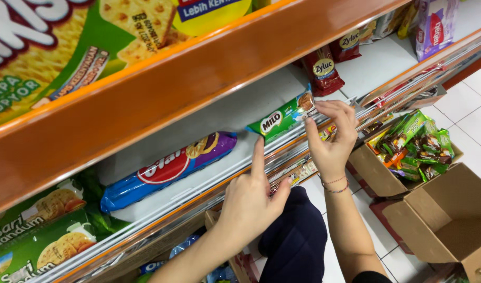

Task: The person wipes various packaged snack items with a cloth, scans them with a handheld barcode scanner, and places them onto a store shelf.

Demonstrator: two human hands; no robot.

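The green snack pack [282, 119] lies flat on the white shelf [219, 112], close to the shelf's front edge, with its long axis running roughly along that edge. The right hand [332, 139] grips the pack's right end: its fingers [332, 107] curl over the top of that end and are closed on it, with the thumb below toward the shelf edge. The left hand [249, 202] sits lower, in front of the shelf rail. Its index finger [258, 157] points straight up, and the tip reaches the lower left corner of the green snack pack; whether the tip actually touches cannot be told. The remaining fingers of the left hand are folded in, holding nothing.

Adjacent items:
- 1 long blue and purple biscuit pack [167, 167] lies on the same shelf, to the left of the green snack pack and apart from it.
- 2 dark red pouches [323, 71] stand further back to the right.
- Green cracker packs [46, 230] lie at the far left.
- 1 open cardboard box [374, 170] of mixed green snack packs stands on the tiled floor [479, 115] below the right hand.
- 1 open brown carton [450, 220] stands just beside that box.
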